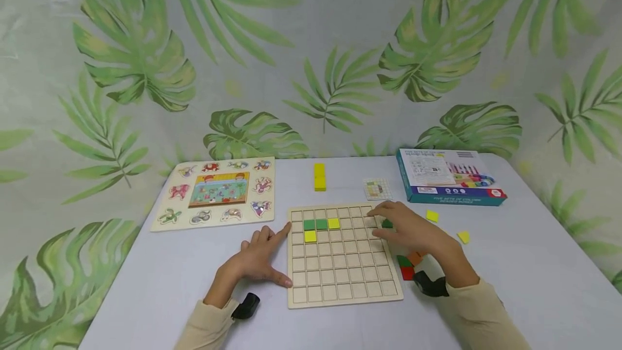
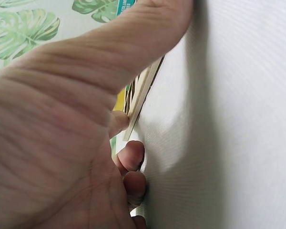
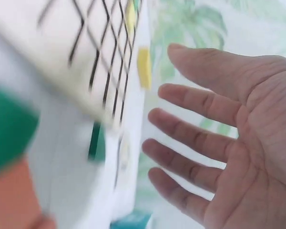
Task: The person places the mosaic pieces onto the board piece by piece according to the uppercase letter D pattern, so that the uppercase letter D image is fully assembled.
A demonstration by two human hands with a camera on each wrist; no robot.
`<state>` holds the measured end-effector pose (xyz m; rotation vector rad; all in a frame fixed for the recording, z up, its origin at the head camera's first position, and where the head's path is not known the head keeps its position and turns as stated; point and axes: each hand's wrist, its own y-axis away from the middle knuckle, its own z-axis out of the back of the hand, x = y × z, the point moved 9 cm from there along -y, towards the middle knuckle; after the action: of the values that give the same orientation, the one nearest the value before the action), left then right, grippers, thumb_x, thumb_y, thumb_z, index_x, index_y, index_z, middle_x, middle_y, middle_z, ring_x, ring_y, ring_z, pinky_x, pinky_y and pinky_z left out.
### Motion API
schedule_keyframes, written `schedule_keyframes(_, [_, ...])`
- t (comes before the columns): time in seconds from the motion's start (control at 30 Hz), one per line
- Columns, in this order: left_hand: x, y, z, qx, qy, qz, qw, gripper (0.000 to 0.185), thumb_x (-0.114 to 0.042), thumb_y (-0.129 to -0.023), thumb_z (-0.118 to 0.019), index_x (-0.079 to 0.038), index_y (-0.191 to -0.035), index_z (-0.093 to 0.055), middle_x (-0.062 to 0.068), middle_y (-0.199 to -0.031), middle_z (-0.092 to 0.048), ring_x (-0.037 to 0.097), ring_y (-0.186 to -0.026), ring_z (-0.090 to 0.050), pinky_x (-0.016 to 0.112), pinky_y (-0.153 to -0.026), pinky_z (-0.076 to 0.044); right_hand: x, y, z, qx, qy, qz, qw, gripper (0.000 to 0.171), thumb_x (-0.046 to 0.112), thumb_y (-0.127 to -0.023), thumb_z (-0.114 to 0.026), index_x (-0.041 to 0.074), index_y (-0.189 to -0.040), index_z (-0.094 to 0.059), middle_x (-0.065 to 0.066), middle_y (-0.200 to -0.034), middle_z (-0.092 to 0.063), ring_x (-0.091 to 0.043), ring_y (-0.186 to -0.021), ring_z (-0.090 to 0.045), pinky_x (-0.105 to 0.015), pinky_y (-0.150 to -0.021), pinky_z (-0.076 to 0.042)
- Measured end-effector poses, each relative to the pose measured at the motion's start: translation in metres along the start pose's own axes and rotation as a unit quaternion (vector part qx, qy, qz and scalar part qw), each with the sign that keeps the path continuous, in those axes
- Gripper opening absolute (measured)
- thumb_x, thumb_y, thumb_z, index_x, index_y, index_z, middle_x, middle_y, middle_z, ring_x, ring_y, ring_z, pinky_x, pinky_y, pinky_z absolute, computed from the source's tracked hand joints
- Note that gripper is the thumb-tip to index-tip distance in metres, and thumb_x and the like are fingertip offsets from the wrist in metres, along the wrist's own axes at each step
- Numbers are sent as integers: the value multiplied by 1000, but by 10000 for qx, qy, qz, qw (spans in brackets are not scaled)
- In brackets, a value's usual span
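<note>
A square wooden grid board (image 1: 346,291) lies on the white table. Near its upper left sit green tiles (image 1: 321,224) and yellow tiles (image 1: 310,236) in the cells. My left hand (image 1: 257,255) touches the board's left edge with thumb and forefinger spread apart; the left wrist view shows that edge beside the fingertips. Over the upper right corner hovers my right hand (image 1: 408,226), holding nothing, its fingers spread in the right wrist view. Beneath it a dark green tile (image 1: 387,223) lies beside the board. Loose green, orange and red tiles (image 1: 407,273) lie by the right wrist.
Yellow blocks (image 1: 319,177) and a small pattern card (image 1: 377,189) lie behind the board. A picture puzzle board (image 1: 165,190) stands back left, a flat teal box (image 1: 452,199) back right. Two loose yellow tiles (image 1: 432,215) lie right of the right hand. A leaf-print curtain (image 1: 335,42) hangs behind.
</note>
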<state>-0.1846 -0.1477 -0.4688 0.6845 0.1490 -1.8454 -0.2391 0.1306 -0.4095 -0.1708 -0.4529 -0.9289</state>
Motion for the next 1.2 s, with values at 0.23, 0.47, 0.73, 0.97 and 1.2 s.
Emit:
schedule_keyframes(0.23, [1, -2, -1, 13, -28, 160, 9999, 128, -53, -60, -93, -18, -161, -22, 5, -108, -38, 21, -92, -31, 37, -71, -21, -59, 11, 23, -329, -73, -684, 9971, 28, 23, -93, -70, 5, -115, -69, -18, -119, -62, -37, -110, -57, -57, -94, -47])
schedule_keyframes(0.47, [4, -4, -2, 24, -66, 225, 9997, 129, -53, -59, -93, -21, -161, -22, 4, -108, -39, 20, -92, -31, 37, -71, -21, -89, 27, 37, -424, -76, -1080, 9932, 18, 20, -92, -71, 9, -107, -73, -21, -122, -58, -43, -115, -51, -64, -99, -41])
schedule_keyframes(0.73, [5, -5, -2, 29, -2, 218, 9998, 129, -52, -59, -93, -20, -161, -22, 4, -107, -39, 21, -91, -31, 37, -70, -21, -115, 38, 41, -267, -11, -1533, 9878, 28, 18, -90, -73, 6, -115, -71, -25, -125, -61, -47, -118, -49, -67, -100, -37])
schedule_keyframes(0.97, [3, -4, 0, 9, -98, 158, 9998, 129, -54, -59, -92, -20, -161, -21, 4, -109, -39, 20, -92, -31, 36, -71, -21, -128, 40, 39, -185, -164, -1632, 9863, 31, 17, -89, -74, 4, -117, -69, -23, -120, -63, -44, -112, -53, -62, -93, -45])
schedule_keyframes(1.2, [2, -3, -2, -30, 51, 144, 9999, 128, -52, -59, -93, -19, -161, -23, 3, -104, -36, 20, -90, -30, 37, -70, -21, -136, 40, 29, -18, -433, -1733, 9839, 32, 13, -89, -73, 1, -119, -67, -16, -112, -67, -36, -104, -59, -54, -89, -51])
